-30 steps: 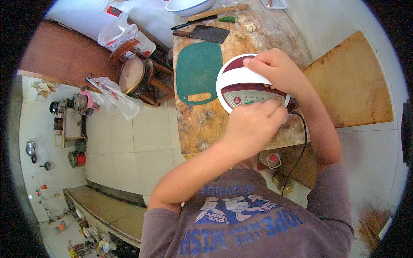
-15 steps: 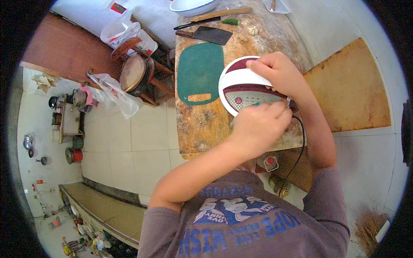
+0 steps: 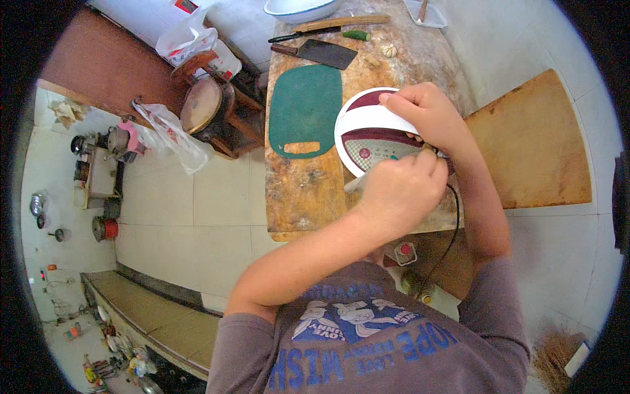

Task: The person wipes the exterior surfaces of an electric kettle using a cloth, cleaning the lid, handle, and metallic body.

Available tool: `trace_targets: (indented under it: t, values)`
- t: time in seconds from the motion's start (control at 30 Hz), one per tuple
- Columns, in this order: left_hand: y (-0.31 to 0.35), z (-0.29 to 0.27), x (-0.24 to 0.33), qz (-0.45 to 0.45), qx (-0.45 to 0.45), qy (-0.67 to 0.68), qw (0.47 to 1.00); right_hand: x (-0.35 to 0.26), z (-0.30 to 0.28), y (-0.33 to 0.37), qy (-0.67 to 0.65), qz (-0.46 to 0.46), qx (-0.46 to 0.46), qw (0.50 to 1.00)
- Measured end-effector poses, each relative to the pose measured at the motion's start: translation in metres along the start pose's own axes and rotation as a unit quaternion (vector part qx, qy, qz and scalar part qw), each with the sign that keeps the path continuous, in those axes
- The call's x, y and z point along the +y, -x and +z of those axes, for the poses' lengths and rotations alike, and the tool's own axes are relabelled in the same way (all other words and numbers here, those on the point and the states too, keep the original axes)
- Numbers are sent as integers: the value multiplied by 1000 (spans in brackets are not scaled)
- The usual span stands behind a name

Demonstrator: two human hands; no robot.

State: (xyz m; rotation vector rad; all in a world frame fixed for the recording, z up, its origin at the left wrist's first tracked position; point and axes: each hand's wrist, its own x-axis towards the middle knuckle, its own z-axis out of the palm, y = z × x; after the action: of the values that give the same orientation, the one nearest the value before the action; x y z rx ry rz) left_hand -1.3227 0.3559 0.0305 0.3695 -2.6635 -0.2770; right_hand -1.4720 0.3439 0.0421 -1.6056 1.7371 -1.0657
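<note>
A round maroon-and-white electric appliance (image 3: pixel 364 142) stands at the right of the worn wooden table (image 3: pixel 305 203); by its lid, white band and silver control panel it looks like a rice cooker. My right hand (image 3: pixel 430 115) grips its right side, thumb resting on the white band. My left hand (image 3: pixel 401 197) is closed in front of the panel, fingertips at the appliance's right edge. From the left side of that hand juts the pale end of something otherwise hidden. A black cord (image 3: pixel 455 230) hangs down beside my hands.
Left of the appliance lies a green cutting board (image 3: pixel 305 108). Beyond are a cleaver (image 3: pixel 326 54), a green vegetable piece (image 3: pixel 356 35), a garlic bulb (image 3: pixel 389 50) and a white basin (image 3: pixel 302 9). A wooden chair (image 3: pixel 202 108) stands left; a brown board (image 3: pixel 535 148) leans right.
My left hand has shifted slightly, and more of the pale thing in it now shows. My right hand keeps its hold on the appliance. The whole view has shifted a little.
</note>
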Motion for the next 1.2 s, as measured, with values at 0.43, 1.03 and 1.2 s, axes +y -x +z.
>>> trace_targets:
  t: [0.43,1.03,1.2]
  values:
    - [68,-67,-95,-183,-22,-154,971,-16,1,8,-70,41,0,997]
    - [56,-16,-66,-379,177,560,715,-8,0,3,-33,25,-14,999]
    - [35,-8,-74,-379,257,475,752,-13,3,3,-14,30,-7,999]
